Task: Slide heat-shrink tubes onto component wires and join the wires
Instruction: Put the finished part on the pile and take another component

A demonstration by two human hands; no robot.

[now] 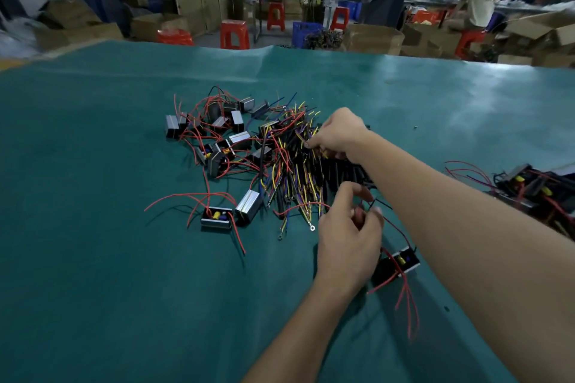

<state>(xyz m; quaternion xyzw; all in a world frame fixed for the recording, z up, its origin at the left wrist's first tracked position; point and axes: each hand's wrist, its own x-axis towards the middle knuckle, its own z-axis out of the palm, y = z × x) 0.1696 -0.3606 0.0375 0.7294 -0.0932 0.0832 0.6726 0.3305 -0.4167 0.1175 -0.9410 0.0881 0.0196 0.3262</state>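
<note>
the left hand (pixel 348 236) is low in the middle, over the green table cover (pixel 93 227). its fingers are curled and the thumb and fingertips pinch thin red wires (pixel 395 227). these wires run down to a small box-shaped part (pixel 404 260), black with a shiny metal side, which lies on the cover just right of the wrist. more red wires hang from this part toward the near edge.

the right hand (pixel 337 135) reaches further out, into a loose heap of short wires (pixel 289 171) in yellow, purple, red and blue. its fingers are bent and close together at the tips on something thin in the heap; which wire it is, i cannot tell. under this hand lie black tubes (pixel 345 174), straight, smooth and matte, side by side.

left of the heap is a pile of small parts (pixel 214 137), rectangular, with bright metal shells and long red wires that curl. two more parts (pixel 230 214) lie apart, nearer. at the right edge there is another dark bundle (pixel 535 190) of parts. the cover is smooth, with a slight shine and one fold line.
</note>
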